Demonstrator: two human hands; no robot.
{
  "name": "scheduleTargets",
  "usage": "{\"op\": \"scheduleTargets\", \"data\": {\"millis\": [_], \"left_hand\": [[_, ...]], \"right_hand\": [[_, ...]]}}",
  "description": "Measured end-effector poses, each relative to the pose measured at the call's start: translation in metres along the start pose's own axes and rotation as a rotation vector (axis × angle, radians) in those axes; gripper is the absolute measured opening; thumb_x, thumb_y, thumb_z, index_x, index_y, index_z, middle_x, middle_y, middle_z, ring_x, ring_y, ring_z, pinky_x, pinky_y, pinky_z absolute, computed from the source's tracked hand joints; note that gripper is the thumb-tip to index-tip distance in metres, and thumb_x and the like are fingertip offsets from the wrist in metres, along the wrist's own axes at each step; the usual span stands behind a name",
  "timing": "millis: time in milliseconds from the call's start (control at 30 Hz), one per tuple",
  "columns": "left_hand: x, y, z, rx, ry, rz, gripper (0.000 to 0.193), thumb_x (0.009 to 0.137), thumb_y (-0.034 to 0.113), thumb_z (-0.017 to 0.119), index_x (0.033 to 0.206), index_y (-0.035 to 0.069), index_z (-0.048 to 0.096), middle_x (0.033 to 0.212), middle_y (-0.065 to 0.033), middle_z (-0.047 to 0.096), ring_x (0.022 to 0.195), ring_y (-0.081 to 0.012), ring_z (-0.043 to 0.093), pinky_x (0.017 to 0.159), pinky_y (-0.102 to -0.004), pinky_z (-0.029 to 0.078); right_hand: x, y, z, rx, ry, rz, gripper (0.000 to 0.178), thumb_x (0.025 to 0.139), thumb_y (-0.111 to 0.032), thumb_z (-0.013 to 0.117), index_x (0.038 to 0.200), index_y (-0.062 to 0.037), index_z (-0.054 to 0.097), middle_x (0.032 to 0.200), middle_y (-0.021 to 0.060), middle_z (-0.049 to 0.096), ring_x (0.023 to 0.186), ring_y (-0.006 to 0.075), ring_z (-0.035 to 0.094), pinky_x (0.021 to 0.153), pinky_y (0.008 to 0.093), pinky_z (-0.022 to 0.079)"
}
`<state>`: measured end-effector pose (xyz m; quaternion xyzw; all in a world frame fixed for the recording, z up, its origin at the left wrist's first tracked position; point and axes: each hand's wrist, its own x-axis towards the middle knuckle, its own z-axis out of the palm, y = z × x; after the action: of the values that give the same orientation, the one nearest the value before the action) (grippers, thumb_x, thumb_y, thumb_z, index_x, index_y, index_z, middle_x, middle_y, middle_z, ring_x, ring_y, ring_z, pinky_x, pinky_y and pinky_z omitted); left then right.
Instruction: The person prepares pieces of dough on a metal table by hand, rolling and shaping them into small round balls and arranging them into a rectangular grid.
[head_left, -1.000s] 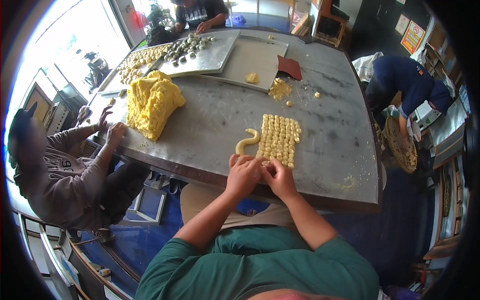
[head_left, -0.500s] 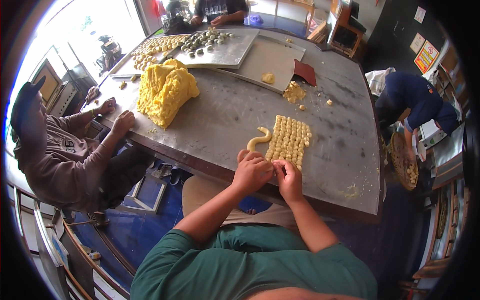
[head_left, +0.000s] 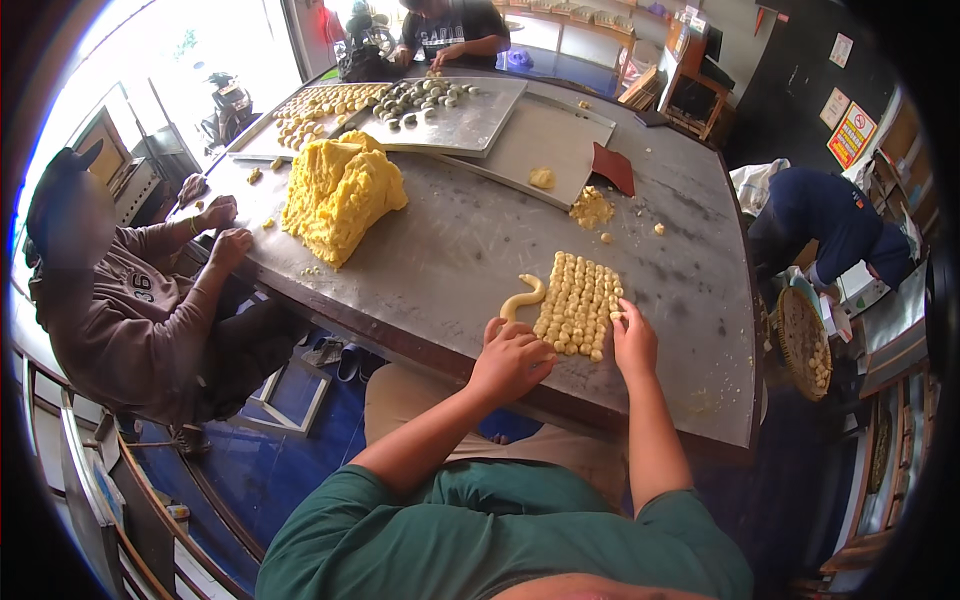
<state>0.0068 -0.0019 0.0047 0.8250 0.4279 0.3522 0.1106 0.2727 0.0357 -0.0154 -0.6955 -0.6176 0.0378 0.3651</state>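
Note:
A pale yellow dough rope [head_left: 523,292] curves over the metal table top near its front edge. My left hand [head_left: 512,362] is closed around the rope's near end, its fingers bent over and hiding that part. To the right of the rope, small dough balls [head_left: 577,302] lie in tight rows. My right hand [head_left: 636,342] is at the right side of these rows, thumb and fingers pinched on a small dough ball [head_left: 616,315] against the outer row.
A large yellow dough mass [head_left: 342,200] sits at the left, near a seated person [head_left: 130,290]. Metal trays [head_left: 490,130] with yellow and dark green pieces stand at the back. Dough crumbs [head_left: 592,207] and a dark red sheet [head_left: 613,170] lie beyond the rows. Another person bends over a basket [head_left: 800,340].
My right hand has moved right, away from my left hand, to the far side of the rows. My left hand has stayed at the rope's near end.

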Motion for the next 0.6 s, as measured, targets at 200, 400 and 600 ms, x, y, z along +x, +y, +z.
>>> {"op": "scheduleTargets", "data": {"millis": [200, 400, 600], "left_hand": [[-0.002, 0.001, -0.004, -0.019, -0.031, -0.024, 0.016, 0.093, 0.033, 0.073, 0.099, 0.019, 0.076, 0.1, -0.0015, 0.074, 0.117, -0.0223, 0.061, 0.114, -0.0503, 0.033], [0.0, -0.002, 0.0, -0.01, 0.016, 0.003, 0.024, 0.093, 0.034, 0.074, 0.112, 0.019, 0.074, 0.101, -0.0014, 0.073, 0.115, -0.0213, 0.062, 0.111, -0.0481, 0.034], [0.0, 0.004, -0.002, 0.004, -0.014, -0.133, 0.032, 0.092, 0.03, 0.072, 0.122, 0.02, 0.071, 0.101, -0.0017, 0.074, 0.111, -0.0201, 0.065, 0.113, -0.0463, 0.034]], "right_hand": [[0.002, -0.003, 0.002, -0.216, -0.045, -0.113, 0.021, 0.094, -0.014, 0.07, 0.114, -0.01, 0.071, 0.1, 0.0134, 0.073, 0.097, 0.0366, 0.068, 0.083, 0.0464, 0.055], [-0.045, -0.05, -0.012, 0.452, -0.129, -0.006, 0.025, 0.097, -0.027, 0.074, 0.111, -0.0066, 0.071, 0.088, 0.0126, 0.072, 0.08, 0.0257, 0.071, 0.071, 0.037, 0.056], [-0.069, -0.082, 0.018, 0.526, -0.347, 0.02, 0.022, 0.097, -0.024, 0.075, 0.102, -0.0033, 0.068, 0.08, 0.009, 0.074, 0.074, 0.0194, 0.072, 0.068, 0.0342, 0.056]]}}
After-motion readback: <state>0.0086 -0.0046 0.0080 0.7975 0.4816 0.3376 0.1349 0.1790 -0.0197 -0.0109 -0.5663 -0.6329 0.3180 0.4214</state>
